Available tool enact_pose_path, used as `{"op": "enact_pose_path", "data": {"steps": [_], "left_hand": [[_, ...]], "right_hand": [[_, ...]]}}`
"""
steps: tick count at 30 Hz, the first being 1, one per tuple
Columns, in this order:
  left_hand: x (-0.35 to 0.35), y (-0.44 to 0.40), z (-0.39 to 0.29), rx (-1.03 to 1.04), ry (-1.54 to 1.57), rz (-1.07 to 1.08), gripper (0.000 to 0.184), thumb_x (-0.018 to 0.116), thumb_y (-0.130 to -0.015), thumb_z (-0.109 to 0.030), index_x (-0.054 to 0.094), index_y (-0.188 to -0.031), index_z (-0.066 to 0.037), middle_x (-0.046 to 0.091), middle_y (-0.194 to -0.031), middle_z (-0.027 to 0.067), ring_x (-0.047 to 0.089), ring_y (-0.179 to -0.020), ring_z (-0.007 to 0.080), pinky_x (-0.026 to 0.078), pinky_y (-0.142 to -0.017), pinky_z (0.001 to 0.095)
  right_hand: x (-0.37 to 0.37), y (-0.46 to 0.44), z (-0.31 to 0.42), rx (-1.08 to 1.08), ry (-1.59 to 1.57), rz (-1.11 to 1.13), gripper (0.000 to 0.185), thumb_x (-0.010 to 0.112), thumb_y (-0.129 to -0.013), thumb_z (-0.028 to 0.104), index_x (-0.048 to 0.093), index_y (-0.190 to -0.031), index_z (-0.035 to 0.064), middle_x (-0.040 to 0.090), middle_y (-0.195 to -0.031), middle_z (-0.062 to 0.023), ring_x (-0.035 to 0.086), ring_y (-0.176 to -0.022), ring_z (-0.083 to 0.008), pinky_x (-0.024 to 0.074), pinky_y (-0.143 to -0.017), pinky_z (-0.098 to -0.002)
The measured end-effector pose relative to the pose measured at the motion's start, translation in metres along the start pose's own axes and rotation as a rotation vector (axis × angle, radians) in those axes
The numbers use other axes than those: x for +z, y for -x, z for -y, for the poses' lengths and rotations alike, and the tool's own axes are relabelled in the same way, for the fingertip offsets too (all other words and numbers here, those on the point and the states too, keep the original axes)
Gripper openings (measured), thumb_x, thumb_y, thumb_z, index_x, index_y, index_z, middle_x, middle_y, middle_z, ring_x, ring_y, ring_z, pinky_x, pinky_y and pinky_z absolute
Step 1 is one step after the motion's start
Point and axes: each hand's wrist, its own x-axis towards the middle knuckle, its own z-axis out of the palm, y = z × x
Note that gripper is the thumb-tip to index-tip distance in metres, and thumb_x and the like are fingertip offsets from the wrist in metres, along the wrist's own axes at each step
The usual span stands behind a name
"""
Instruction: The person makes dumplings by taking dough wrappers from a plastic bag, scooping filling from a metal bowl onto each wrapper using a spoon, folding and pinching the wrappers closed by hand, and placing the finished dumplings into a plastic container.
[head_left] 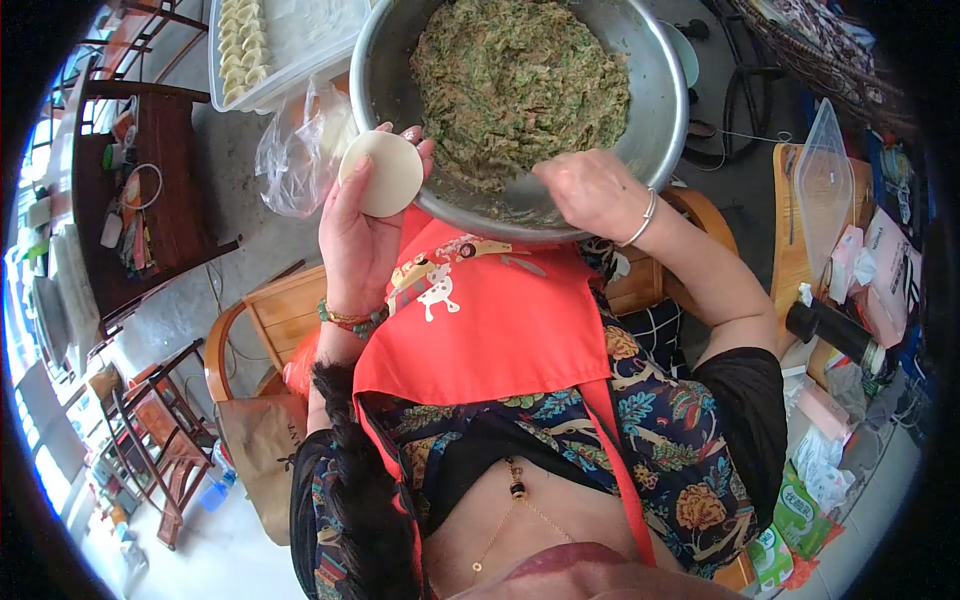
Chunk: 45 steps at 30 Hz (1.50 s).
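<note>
A round, pale dumpling wrapper [383, 174] lies across the fingers of my left hand [362, 235], with the thumb pressed on its face. Right of it, my right hand [595, 195] is closed over the near side of a large metal bowl [676, 110]. Its fingertips point down toward the filling; whatever they hold, if anything, is hidden. Green-flecked minced filling [520, 85] is heaped in the bowl. Beside my left hand sits a crumpled clear plastic bag [300, 155].
At the upper left, a clear plastic tray [290, 88] holds rows of folded dumplings [240, 45]. A wooden chair [262, 325] is around me. To the right, a side table bears a black bottle [835, 330] and tissue packs [800, 510]. A dark wooden cabinet [165, 190] stands left.
</note>
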Motion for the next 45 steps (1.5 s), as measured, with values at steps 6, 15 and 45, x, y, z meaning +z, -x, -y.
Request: {"op": "enact_pose_path", "data": {"steps": [6, 15, 45], "left_hand": [[0.000, -0.001, 0.001, -0.010, -0.003, 0.012, 0.050, 0.046, -0.099, -0.015, 0.031, -0.139, 0.010, 0.039, -0.140, 0.0343, 0.046, -0.129, 0.0426, 0.042, -0.109, 0.0465], [-0.001, 0.000, -0.001, 0.006, 0.000, 0.014, 0.049, 0.044, -0.100, -0.015, 0.031, -0.139, 0.011, 0.040, -0.140, 0.0343, 0.046, -0.128, 0.0431, 0.042, -0.109, 0.0469], [0.013, -0.018, 0.013, -0.150, 0.125, -0.045, 0.046, 0.035, -0.105, -0.032, 0.045, -0.134, 0.003, 0.055, -0.132, 0.0151, 0.055, -0.122, 0.0278, 0.044, -0.105, 0.0451]], "right_hand": [[0.003, 0.001, 0.006, 0.124, 0.045, 0.075, 0.012, 0.054, -0.075, 0.006, 0.063, -0.072, -0.0013, 0.064, -0.069, -0.0238, 0.067, -0.070, -0.0394, 0.0543, -0.064, -0.0481], [0.009, -0.002, 0.011, 0.067, -0.140, 0.072, 0.014, 0.052, -0.082, 0.008, 0.058, -0.074, -0.0015, 0.060, -0.066, -0.0230, 0.062, -0.065, -0.0413, 0.0499, -0.061, -0.0504], [-0.071, -0.006, 0.038, 0.039, -0.441, -0.266, 0.020, 0.060, -0.090, 0.010, 0.067, -0.105, -0.0019, 0.067, -0.079, -0.0157, 0.064, -0.062, -0.0230, 0.0490, -0.056, -0.0323]]}}
